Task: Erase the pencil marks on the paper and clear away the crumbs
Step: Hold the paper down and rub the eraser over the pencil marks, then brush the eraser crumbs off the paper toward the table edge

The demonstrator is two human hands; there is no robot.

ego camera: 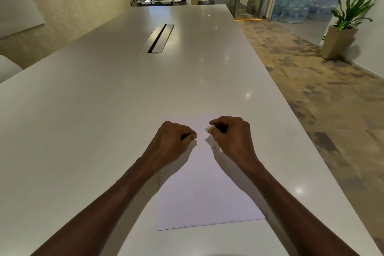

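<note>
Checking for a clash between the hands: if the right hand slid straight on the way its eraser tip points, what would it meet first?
The right hand points its eraser leftward across the paper. First in line are the left hand fingertips, probably, since their relative height is unclear.

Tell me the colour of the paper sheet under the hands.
White, faintly lilac; the flat paper sheet shows best in the head view.

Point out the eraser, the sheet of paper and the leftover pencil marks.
eraser (pixel 207 129): head view, on its pale tip showing at the right hand's fingertips.
paper (pixel 207 197): head view, on its bare lower middle.
pencil marks (pixel 199 148): head view, on the faint stroke between the hands.
</note>
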